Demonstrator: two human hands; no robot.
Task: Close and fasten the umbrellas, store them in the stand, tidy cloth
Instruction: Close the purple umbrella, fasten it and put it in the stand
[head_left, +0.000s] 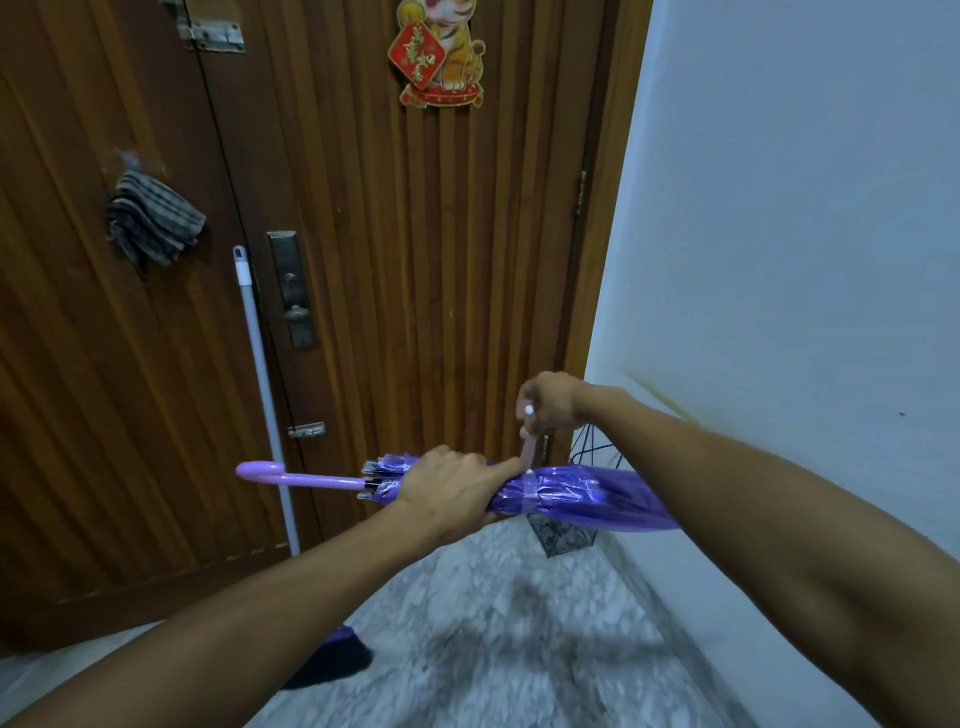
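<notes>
A folded purple umbrella (582, 496) lies level in front of me, its curved lilac handle (270, 472) pointing left. My left hand (449, 491) is wrapped around the gathered canopy near the rib tips, forefinger stretched along it. My right hand (550, 401) pinches the umbrella's fastening strap (529, 441) and holds it straight up from the canopy; a white stud shows at the strap's end. The wire umbrella stand (563, 535) stands in the corner by the door and wall, mostly hidden behind the umbrella. A striped cloth (153, 221) hangs on the left door leaf.
A wooden double door (415, 260) fills the view ahead, with a lock plate (292, 288) and a tiger decoration (439, 52). A broom's white pole (260, 384) leans on the door, its dark bristles (332, 660) on the marble floor. A white wall (779, 234) runs along the right.
</notes>
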